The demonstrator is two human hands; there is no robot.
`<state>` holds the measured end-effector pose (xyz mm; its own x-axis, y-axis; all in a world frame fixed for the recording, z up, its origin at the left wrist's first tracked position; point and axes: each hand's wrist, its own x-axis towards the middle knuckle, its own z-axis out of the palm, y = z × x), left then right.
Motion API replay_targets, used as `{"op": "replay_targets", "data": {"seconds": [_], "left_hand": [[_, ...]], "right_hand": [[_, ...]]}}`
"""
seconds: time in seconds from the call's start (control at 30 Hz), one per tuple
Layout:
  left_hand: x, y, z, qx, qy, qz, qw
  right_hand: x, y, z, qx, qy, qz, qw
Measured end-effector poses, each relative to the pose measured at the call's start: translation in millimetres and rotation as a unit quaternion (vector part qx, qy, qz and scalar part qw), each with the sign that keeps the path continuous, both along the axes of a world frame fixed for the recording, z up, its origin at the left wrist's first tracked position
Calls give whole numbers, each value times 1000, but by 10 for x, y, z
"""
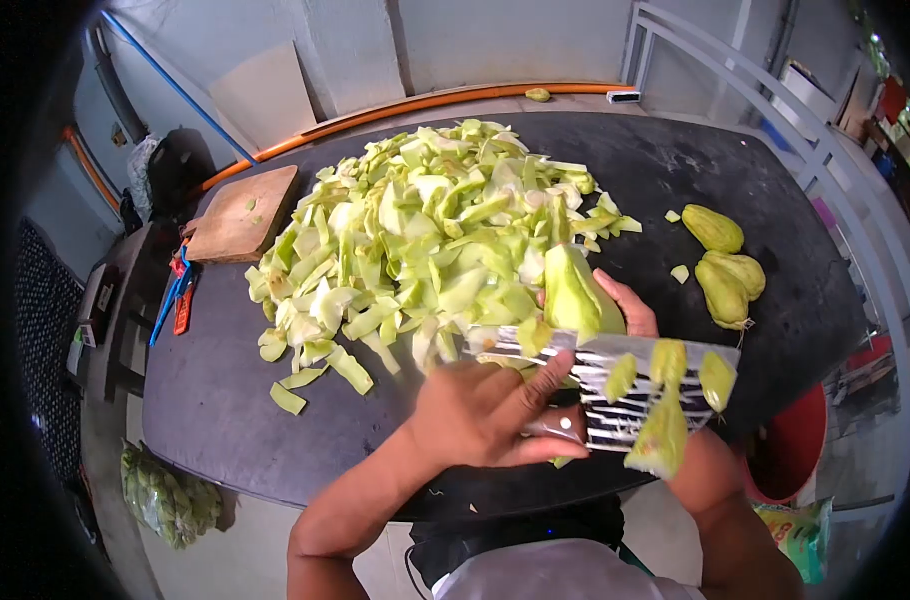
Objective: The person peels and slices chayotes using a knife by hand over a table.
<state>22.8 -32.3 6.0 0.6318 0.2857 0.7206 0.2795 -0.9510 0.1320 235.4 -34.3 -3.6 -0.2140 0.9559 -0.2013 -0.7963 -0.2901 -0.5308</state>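
My left hand (pixel 495 415) is wrapped round the wooden handle of a wide cleaver (pixel 625 395). Pieces of green peel cling to its blade. Behind the blade, my right hand (pixel 627 302) holds a partly peeled pale green chayote (pixel 578 290); its palm is hidden by the blade. The cleaver's edge lies near the chayote's lower end. Just beyond both hands, a large heap of green and white peelings (pixel 425 220) covers the middle of the black table (pixel 235 420). Several unpeeled chayotes (pixel 713 228) lie at the right of the table.
A wooden board (pixel 243 215) and a red-handled tool (pixel 183 308) are at the table's left edge. A red bucket (pixel 797 440) stands below the right edge. On the floor at left is a bag of greens (pixel 170 495). A metal railing (pixel 860 190) runs along the right.
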Motion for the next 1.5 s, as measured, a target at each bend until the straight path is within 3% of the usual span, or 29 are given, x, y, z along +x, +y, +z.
{"op": "replay_targets", "data": {"seconds": [0.03,0.1,0.13,0.17,0.27,0.37,0.5,0.53,0.6,0.63,0.77,0.83,0.87,1.0,1.07,1.1,1.33,1.47,1.5], "left_hand": [[6,19,14,0,-4,4,1000],[-41,113,19,-29,3,31,999],[-119,209,-25,-57,16,55,997],[-190,310,-76,-73,11,76,994],[-374,538,-163,-173,31,195,965],[-402,599,-279,-139,11,206,969],[-179,310,-134,-59,31,118,991],[-140,256,-115,-55,43,93,993],[-29,142,-61,20,26,68,997],[3,85,-35,29,30,52,998],[65,1,-28,46,41,27,998],[60,52,-27,46,19,32,998],[4,105,-40,35,24,55,998],[-102,193,-78,15,22,65,998],[-44,54,36,6,33,30,999],[-37,48,31,-2,40,29,999],[-172,215,-72,-46,27,78,996],[-290,400,-101,-156,25,156,975],[-336,451,-103,-202,18,183,962]], "right_hand": [[25,26,-78,22,-79,-12,997],[113,47,-180,17,-1,48,999],[134,58,-189,-10,157,118,980],[9,10,-273,53,0,-25,998],[143,65,-229,78,18,128,989],[123,37,-147,30,-62,59,996],[186,81,-365,19,121,0,993],[238,93,-350,9,215,83,973],[221,107,-272,-14,82,32,996],[283,159,-257,0,101,95,990],[311,194,-336,48,103,118,986],[283,165,-344,37,22,61,997],[265,141,-354,31,-19,33,999],[185,86,-272,18,83,66,994],[185,107,-253,31,68,82,994],[159,113,-233,37,17,36,999],[52,64,-123,89,2,-4,996],[58,57,-134,87,-76,-40,993],[88,23,-36,42,-55,5,998]]}}
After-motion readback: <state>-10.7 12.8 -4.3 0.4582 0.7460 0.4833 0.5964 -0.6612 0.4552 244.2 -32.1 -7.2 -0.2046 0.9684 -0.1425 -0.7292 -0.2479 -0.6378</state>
